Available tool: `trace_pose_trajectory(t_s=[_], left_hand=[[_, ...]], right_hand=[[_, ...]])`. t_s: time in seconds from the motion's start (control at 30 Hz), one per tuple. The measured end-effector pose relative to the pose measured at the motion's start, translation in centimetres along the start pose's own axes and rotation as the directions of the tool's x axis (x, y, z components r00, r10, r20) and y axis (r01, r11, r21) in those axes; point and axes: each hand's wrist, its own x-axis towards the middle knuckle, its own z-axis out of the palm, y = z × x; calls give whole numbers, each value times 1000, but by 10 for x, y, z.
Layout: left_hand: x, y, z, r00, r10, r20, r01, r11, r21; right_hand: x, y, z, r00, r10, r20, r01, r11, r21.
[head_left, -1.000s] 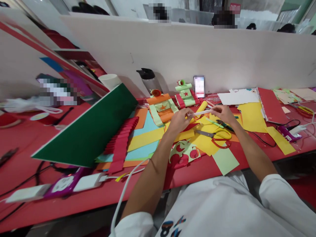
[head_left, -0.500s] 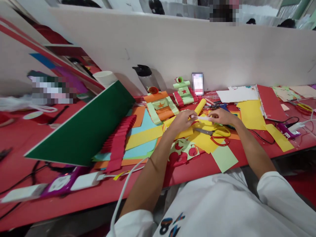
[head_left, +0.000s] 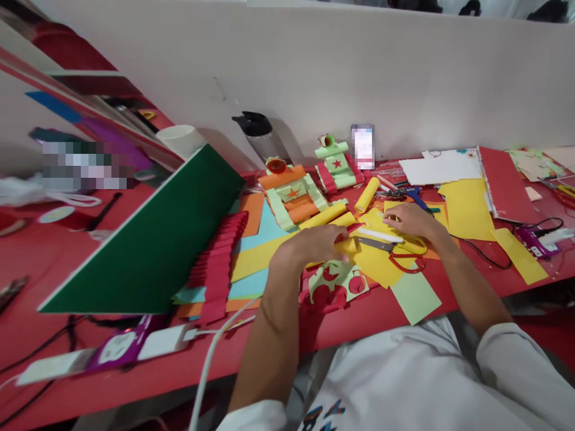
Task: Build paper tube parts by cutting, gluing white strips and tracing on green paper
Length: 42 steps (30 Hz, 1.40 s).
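Observation:
My left hand (head_left: 317, 244) is low over the paper pile, its fingers closed around a yellow paper piece (head_left: 347, 246). My right hand (head_left: 409, 219) hovers just above the pile with its fingers drawn together; whatever is between them is too small to make out. Between the hands a thin white stick (head_left: 381, 234) lies across the yellow paper. Scissors (head_left: 406, 246) with yellow and red handles rest right below it. Yellow paper rolls (head_left: 367, 194) lie behind my left hand. Beneath that hand is a pale green sheet (head_left: 331, 274) with round cut-outs over red paper.
Two paper figures, one orange and green (head_left: 293, 193), one green and red (head_left: 338, 164), stand at the back by a bottle (head_left: 265, 136) and a phone (head_left: 363, 146). A green board (head_left: 144, 239) leans at left. A white cable (head_left: 209, 359) crosses the front edge beside my left arm.
The white stick, held between both hands before, now lies on the yellow paper. My left hand has moved down and left onto a yellow piece. The view has shifted slightly.

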Motion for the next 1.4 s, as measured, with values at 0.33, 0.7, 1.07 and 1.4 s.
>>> trace_pose_trajectory(t_s=[0.33,0.7,1.07,1.4], left_hand=[[-12,15,-1,972,156,-177,-183,972,-149],[20,23,49,919,-79,-386,-306,476,-825],[8,25,81,976,-146,-164,-64,525,-849],[3,25,91,996,-46,-70,-51,320,-946]], right_hand=[[-3,-33,10,997,-58,41,23,815,579],[2,-46,34,975,219,-30,-43,324,945],[-9,-54,43,886,411,214,-284,118,951],[-31,-48,76,608,765,213,-327,-3,945]])
